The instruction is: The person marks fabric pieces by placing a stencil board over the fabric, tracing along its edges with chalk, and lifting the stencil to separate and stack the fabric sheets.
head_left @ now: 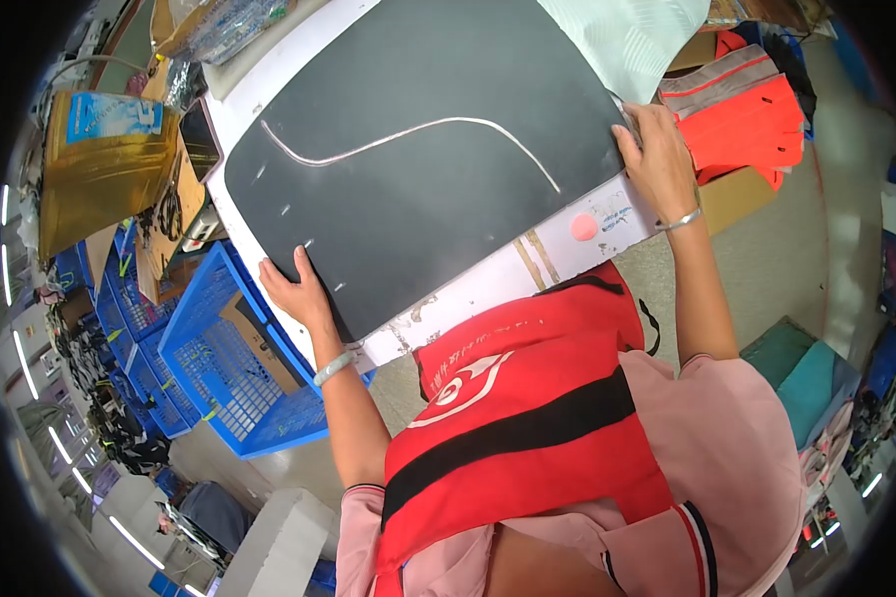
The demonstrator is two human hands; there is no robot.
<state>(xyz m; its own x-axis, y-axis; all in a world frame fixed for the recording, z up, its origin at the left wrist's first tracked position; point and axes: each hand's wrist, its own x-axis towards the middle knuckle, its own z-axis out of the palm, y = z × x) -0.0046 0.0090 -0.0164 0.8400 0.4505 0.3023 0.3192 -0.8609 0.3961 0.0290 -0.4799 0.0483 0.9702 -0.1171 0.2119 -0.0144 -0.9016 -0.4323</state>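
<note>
A large dark board with a curved pale line and several short light marks lies on the white table. My left hand rests with fingers spread on the board's lower left edge, a bracelet on its wrist. At the right edge, my right hand touches the board's rim, thumb apart from the fingers. Its fingertips are near a pale patterned sheet at the upper right. Neither hand is wrapped round anything that I can see.
Blue crates stand at the left, below a yellow folder and a phone-like dark object. Red-orange fabric pieces lie on a cardboard box at the right. A red apron hangs against the table's front edge.
</note>
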